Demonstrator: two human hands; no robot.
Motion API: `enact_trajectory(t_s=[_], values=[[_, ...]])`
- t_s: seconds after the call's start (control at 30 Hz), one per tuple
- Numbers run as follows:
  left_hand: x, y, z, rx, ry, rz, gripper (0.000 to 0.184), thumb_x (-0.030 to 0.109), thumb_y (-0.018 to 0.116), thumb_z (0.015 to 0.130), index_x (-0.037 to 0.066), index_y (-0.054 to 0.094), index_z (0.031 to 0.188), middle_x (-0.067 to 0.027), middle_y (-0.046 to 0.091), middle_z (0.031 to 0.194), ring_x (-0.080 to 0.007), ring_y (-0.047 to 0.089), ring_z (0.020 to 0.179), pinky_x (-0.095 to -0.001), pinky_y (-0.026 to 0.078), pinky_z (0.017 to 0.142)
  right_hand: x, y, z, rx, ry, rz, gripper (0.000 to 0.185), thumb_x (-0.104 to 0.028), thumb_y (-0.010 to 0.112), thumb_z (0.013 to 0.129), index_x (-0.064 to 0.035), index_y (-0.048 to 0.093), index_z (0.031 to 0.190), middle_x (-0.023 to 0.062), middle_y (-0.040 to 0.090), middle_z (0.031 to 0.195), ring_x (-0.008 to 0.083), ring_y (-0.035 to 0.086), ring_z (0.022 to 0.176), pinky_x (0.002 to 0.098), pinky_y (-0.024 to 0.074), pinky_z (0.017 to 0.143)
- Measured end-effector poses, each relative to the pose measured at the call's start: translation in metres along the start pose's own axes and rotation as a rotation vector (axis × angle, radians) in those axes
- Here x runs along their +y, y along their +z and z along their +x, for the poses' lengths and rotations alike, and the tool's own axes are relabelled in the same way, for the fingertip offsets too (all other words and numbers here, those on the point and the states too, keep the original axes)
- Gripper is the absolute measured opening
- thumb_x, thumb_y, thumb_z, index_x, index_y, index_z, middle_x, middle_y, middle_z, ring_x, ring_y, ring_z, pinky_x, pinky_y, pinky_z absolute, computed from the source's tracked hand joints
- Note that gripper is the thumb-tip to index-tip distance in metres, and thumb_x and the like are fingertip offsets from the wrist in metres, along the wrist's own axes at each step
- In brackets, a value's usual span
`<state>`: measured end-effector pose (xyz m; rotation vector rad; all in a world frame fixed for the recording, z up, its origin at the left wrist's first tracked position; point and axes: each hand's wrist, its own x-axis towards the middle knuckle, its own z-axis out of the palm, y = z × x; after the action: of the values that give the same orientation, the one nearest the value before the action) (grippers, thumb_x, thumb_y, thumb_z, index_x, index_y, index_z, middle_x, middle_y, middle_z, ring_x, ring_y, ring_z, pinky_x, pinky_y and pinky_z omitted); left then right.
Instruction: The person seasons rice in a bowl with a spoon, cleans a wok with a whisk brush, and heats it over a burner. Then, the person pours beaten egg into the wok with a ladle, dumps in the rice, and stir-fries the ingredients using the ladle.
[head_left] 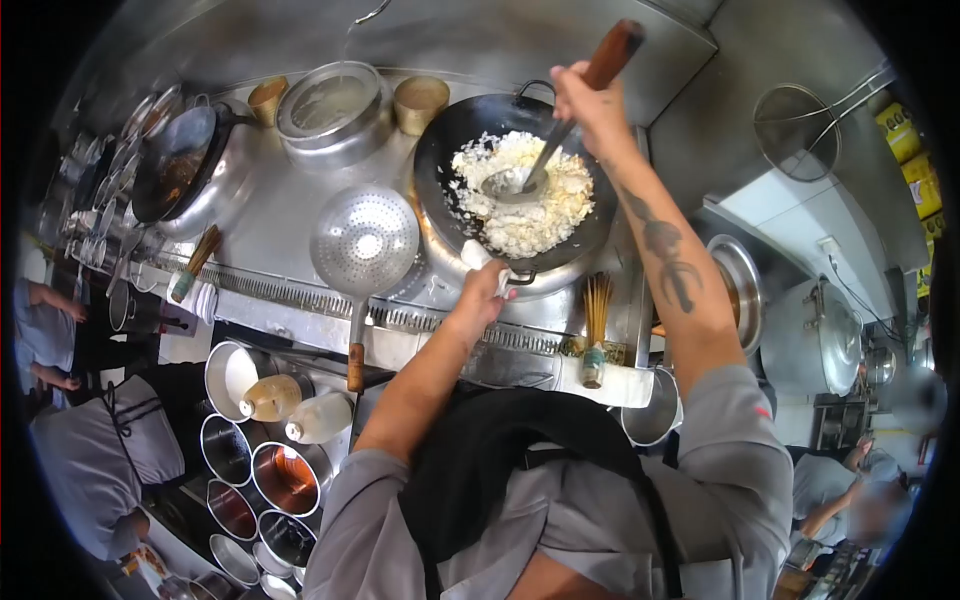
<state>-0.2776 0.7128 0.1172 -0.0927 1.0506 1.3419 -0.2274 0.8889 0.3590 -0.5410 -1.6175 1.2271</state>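
Note:
A black wok [432, 185] sits on the stove in front of me, with white rice mixed with yellowish bits [545, 220] spread inside. My right hand [590, 105] is closed round the wooden handle of a ladle [613, 55], raised above the wok's right side. The bowl of the ladle rests down in the rice. At the near rim, my left hand [485, 287] grips a folded white cloth [473, 255] against the wok's near loop handle [521, 278]. The fingers partly hide the cloth.
Left of the wok lie a perforated skimmer [365, 240] and a steel pot [335, 110]. A bamboo brush [597, 310] stands at the near right edge. Sauce pots [290, 478] and bottles [320, 418] fill the lower left. Co-workers [110, 430] stand at both sides.

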Motion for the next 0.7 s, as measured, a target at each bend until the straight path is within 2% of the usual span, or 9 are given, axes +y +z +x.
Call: enact_trajectory(t_s=[0.1,0.2,0.23,0.33,0.4,0.47,0.53,0.6,0.7], values=[[0.0,-0.002,0.005,-0.007,-0.004,-0.001,0.015,0.012,0.059,0.082,0.004,0.053,0.093,-0.0084,0.056,0.083,-0.0203,0.055,0.07,-0.0332,0.045,0.05,-0.073,-0.015,-0.03,0.214,0.024,-0.01,0.019,-0.014,0.064,0.087,-0.0055,0.054,0.073,-0.0019,0.047,0.059,0.0083,0.042,0.046,0.0253,0.0398,0.048],[-0.005,-0.007,0.005,-0.018,-0.014,0.01,0.015,0.012,0.059,0.083,0.005,0.052,0.094,-0.0082,0.056,0.083,-0.0202,0.055,0.069,-0.0332,0.045,0.05,-0.001,-0.029,-0.044,0.24,0.077,-0.089,0.021,-0.014,0.064,0.088,-0.0049,0.054,0.072,-0.0013,0.047,0.06,0.0091,0.044,0.048,0.0254,0.0395,0.048],[-0.004,-0.009,0.005,-0.043,-0.023,0.01,0.015,0.012,0.059,0.083,0.005,0.052,0.094,-0.0083,0.056,0.083,-0.0202,0.055,0.069,-0.0333,0.046,0.05,0.021,-0.042,-0.034,0.088,0.148,0.151,0.023,-0.015,0.064,0.087,-0.0059,0.052,0.07,-0.0008,0.047,0.06,0.0098,0.046,0.05,0.0254,0.0405,0.049],[0.002,-0.001,0.003,-0.034,-0.024,0.005,0.015,0.012,0.059,0.083,0.006,0.052,0.094,-0.0083,0.056,0.083,-0.0204,0.055,0.07,-0.0335,0.046,0.051,-0.017,-0.063,0.01,0.095,0.014,-0.081,0.024,-0.021,0.072,0.082,-0.0063,0.055,0.072,-0.0002,0.052,0.061,0.0109,0.049,0.049,0.0279,0.0425,0.052],[0.0,-0.004,0.006,-0.044,-0.037,0.001,0.015,0.013,0.059,0.083,0.007,0.052,0.094,-0.0084,0.056,0.084,-0.0206,0.055,0.07,-0.0335,0.046,0.052,-0.075,-0.065,-0.01,0.117,-0.004,0.005,0.025,-0.02,0.071,0.083,-0.0079,0.054,0.07,-0.0002,0.051,0.06,0.0092,0.046,0.048,0.0278,0.0423,0.051],[0.006,-0.001,0.011,-0.013,-0.056,0.028,0.014,0.012,0.059,0.083,0.006,0.052,0.094,-0.0086,0.056,0.084,-0.0206,0.055,0.07,-0.0333,0.047,0.052,-0.056,-0.058,-0.047,0.238,-0.172,0.191,0.023,-0.015,0.067,0.084,-0.0068,0.052,0.068,-0.0005,0.05,0.058,0.0093,0.046,0.048,0.028,0.04,0.047],[0.0,-0.002,0.0,-0.017,-0.065,0.035,0.013,0.012,0.058,0.085,0.006,0.052,0.095,-0.0086,0.057,0.084,-0.0206,0.055,0.069,-0.0329,0.047,0.053,0.021,-0.049,-0.046,0.219,0.107,0.24,0.022,-0.011,0.064,0.085,-0.0065,0.051,0.068,-0.0004,0.048,0.055,0.0102,0.046,0.047,0.0285,0.0372,0.044],[0.001,0.002,-0.021,-0.062,-0.033,0.003,0.012,0.012,0.057,0.086,0.006,0.053,0.096,-0.0085,0.057,0.084,-0.0205,0.055,0.068,-0.0322,0.048,0.054,0.046,-0.086,0.008,0.186,0.143,-0.058,0.024,-0.025,0.065,0.086,-0.0047,0.059,0.075,0.0044,0.056,0.056,0.0155,0.051,0.047,0.0344,0.0399,0.045],[-0.003,0.025,-0.115,-0.01,-0.084,-0.084,0.011,0.015,0.049,0.093,0.006,0.054,0.097,-0.0081,0.059,0.086,-0.019,0.057,0.071,-0.0315,0.049,0.057,-0.047,-0.101,0.036,0.27,0.129,0.125,0.023,-0.017,0.063,0.086,-0.0055,0.05,0.072,0.0033,0.048,0.057,0.017,0.048,0.048,0.0331,0.0449,0.052]])
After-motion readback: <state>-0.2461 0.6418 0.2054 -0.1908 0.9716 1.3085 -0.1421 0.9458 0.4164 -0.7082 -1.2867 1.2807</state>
